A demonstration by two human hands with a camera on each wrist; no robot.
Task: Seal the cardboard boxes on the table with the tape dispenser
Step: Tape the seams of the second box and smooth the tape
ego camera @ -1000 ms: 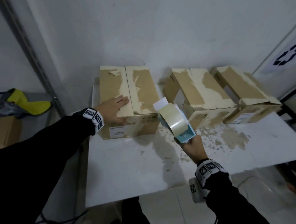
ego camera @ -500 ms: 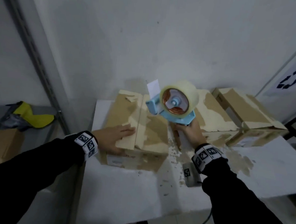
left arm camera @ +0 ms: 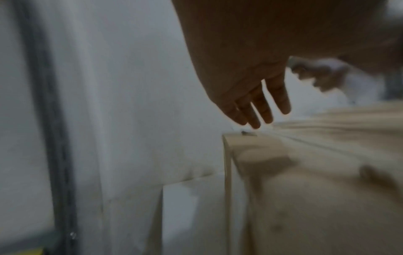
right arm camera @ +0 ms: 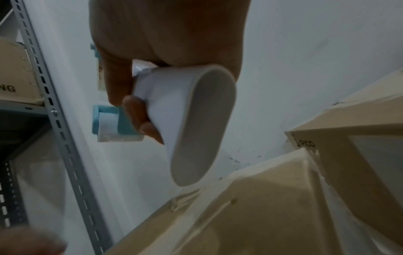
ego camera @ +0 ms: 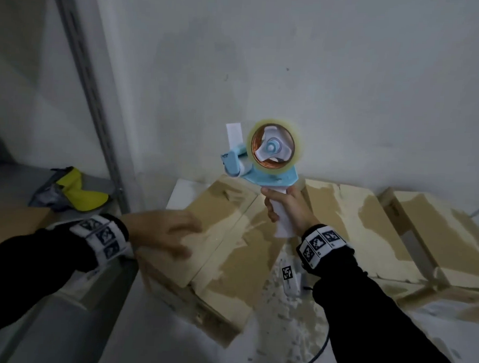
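Gripping the tape dispenser (ego camera: pixel 261 160), right hand (ego camera: pixel 287 208); left hand (ego camera: pixel 163 233) flat on box (ego camera: pixel 229 253); lettering unreadable.

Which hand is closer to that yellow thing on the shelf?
Left. The left hand rests on the nearest box beside the yellow thing; the right hand is farther right.

Your tape dispenser (ego camera: pixel 264 166) is light blue with a white handle and a clear roll on a copper-brown core. The cardboard boxes (ego camera: pixel 230 236) are tan with pale torn patches, and black-and-white square markers pattern your wristbands (ego camera: pixel 319 248).
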